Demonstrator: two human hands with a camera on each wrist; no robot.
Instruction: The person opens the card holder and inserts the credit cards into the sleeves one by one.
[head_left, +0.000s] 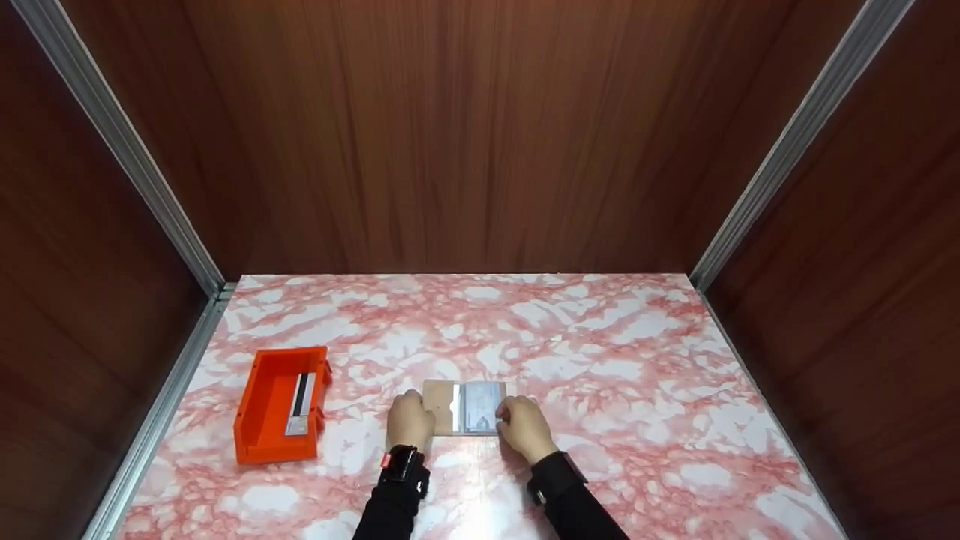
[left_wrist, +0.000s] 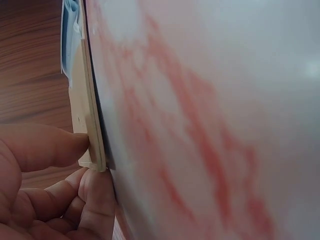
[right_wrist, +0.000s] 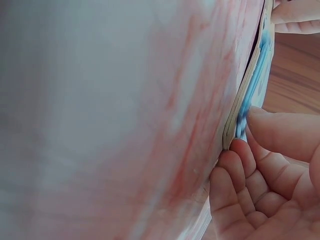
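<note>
A tan card holder [head_left: 441, 409] lies spread flat on the table, with clear plastic sleeves [head_left: 480, 409] over its right half and a white strip near the fold. My left hand [head_left: 410, 420] pinches its left edge, thumb [left_wrist: 60, 147] on the upper face and curled fingers against the corner. On the opposite side my right hand [head_left: 525, 427] grips the right edge, its thumb [right_wrist: 280, 127] pressing on the bluish sleeves [right_wrist: 250, 90] and the other fingers curled by the cover's edge.
To the left stands an orange bin [head_left: 270, 405], with a black-and-white striped card-like item [head_left: 302, 394] inside against its right wall. The table [head_left: 637, 360] has a red-and-white marbled top. Brown wood-grain panels [head_left: 450, 135] rise at the back and both sides.
</note>
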